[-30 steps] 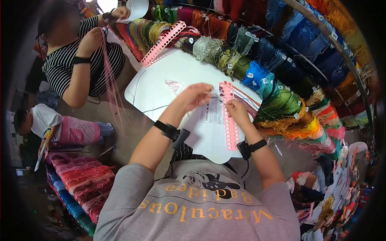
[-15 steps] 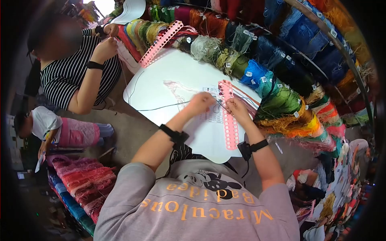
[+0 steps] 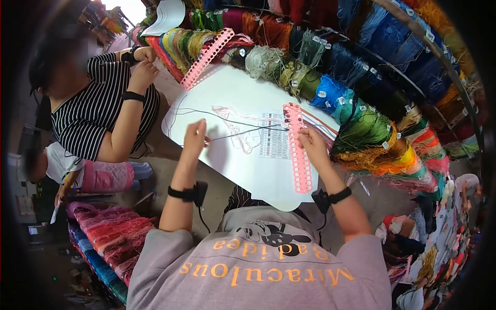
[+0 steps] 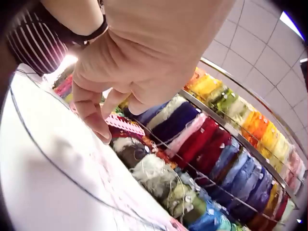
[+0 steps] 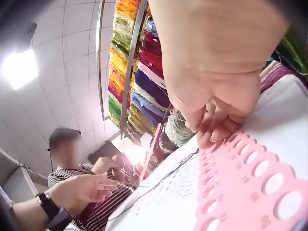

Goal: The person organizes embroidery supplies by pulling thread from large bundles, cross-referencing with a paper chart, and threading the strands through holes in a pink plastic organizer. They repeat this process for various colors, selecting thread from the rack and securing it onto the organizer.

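Note:
A pink thread card [image 3: 298, 160] with numbered holes along both edges lies on a white board [image 3: 227, 175]. My right hand [image 3: 312, 143] pinches at it with curled fingers; in the right wrist view the fingertips [image 5: 207, 139] bunch on its surface. Dark thread [image 3: 253, 125] runs leftward from the card in two strands across the board. Off to the left, my left hand [image 3: 195, 138] hovers over the board, its fingers loosely bent. No thread shows between those fingers in the left wrist view, where a dark strand [image 4: 62, 171] lies on the board.
Pale pink threads [image 3: 240, 139] and a printed chart [image 3: 274, 144] lie mid-board. A second pink card [image 3: 206, 58] leans at the far left edge. Racks of coloured thread hanks [image 3: 356, 111] border the far and right sides. A person in stripes [image 3: 98, 103] stands at the left.
My left hand has moved leftward away from the card and my right hand. The dark strands now stretch across the board. My right hand has stayed at the card.

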The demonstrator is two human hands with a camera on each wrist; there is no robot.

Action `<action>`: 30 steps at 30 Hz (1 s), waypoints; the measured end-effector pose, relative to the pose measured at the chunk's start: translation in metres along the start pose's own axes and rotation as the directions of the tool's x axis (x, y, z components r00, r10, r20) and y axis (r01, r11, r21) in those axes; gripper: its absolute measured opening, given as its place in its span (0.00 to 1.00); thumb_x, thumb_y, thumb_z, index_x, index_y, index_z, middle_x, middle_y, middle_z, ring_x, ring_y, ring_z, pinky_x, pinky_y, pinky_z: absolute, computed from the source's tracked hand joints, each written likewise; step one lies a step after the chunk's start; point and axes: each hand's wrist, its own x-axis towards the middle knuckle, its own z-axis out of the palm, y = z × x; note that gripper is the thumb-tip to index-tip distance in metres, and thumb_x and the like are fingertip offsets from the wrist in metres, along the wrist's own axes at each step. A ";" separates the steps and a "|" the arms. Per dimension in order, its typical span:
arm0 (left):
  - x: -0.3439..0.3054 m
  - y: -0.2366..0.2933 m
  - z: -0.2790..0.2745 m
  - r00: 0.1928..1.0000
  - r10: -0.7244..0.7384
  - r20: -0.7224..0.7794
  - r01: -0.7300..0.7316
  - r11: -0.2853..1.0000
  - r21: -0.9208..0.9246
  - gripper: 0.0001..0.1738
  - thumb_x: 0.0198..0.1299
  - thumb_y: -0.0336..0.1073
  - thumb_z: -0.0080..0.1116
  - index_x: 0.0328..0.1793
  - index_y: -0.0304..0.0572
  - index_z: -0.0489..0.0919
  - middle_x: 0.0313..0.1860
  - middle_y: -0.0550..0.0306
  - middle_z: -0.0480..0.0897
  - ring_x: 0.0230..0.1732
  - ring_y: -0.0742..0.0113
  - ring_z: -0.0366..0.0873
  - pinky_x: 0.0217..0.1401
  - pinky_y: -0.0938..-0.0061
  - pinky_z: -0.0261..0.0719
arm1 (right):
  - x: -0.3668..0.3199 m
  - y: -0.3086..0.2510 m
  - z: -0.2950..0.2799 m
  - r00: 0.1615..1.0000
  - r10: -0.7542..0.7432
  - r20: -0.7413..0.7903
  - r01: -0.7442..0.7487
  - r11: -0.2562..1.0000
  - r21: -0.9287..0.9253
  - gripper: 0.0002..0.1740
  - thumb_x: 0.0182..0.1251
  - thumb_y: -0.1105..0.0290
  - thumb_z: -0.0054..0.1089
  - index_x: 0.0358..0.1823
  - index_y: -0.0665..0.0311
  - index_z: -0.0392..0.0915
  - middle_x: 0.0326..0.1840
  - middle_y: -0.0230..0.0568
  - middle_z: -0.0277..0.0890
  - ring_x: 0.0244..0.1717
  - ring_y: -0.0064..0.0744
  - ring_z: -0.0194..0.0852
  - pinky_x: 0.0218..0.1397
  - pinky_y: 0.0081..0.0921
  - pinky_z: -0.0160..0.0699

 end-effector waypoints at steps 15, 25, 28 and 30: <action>-0.104 0.004 0.095 0.735 -0.376 0.564 0.506 0.858 -0.088 0.15 0.63 0.44 0.59 0.34 0.39 0.77 0.22 0.67 0.74 0.19 0.81 0.70 0.21 0.83 0.68 | -0.066 -0.047 0.028 0.989 -0.143 0.023 0.082 0.419 -0.904 0.32 0.52 0.66 0.62 0.62 0.61 0.66 0.57 0.42 0.66 0.58 0.47 0.62 0.55 0.39 0.73; -0.104 -0.010 0.103 0.847 -0.249 0.469 0.295 0.955 -0.025 0.21 0.62 0.40 0.61 0.19 0.45 0.67 0.13 0.68 0.66 0.12 0.82 0.61 0.13 0.82 0.56 | -0.070 -0.033 -0.028 0.993 -0.021 -0.112 -0.026 0.914 -0.404 0.23 0.59 0.76 0.52 0.58 0.68 0.71 0.46 0.47 0.78 0.40 0.31 0.78 0.43 0.28 0.76; -0.104 -0.010 0.102 0.847 -0.247 0.471 0.299 0.954 -0.036 0.21 0.62 0.40 0.60 0.19 0.45 0.67 0.13 0.68 0.67 0.12 0.82 0.61 0.12 0.83 0.57 | -0.094 -0.067 -0.053 0.960 -0.109 -0.257 0.082 0.990 -0.111 0.20 0.66 0.77 0.51 0.60 0.69 0.71 0.46 0.38 0.78 0.40 0.21 0.76 0.42 0.18 0.76; -0.105 -0.008 0.103 0.847 -0.249 0.470 0.301 0.953 -0.036 0.20 0.62 0.40 0.60 0.19 0.45 0.68 0.13 0.67 0.67 0.12 0.82 0.62 0.12 0.83 0.57 | -0.117 -0.096 -0.080 0.892 -0.207 -0.402 0.233 0.972 0.015 0.20 0.68 0.77 0.49 0.62 0.70 0.70 0.50 0.39 0.76 0.45 0.23 0.76 0.47 0.20 0.77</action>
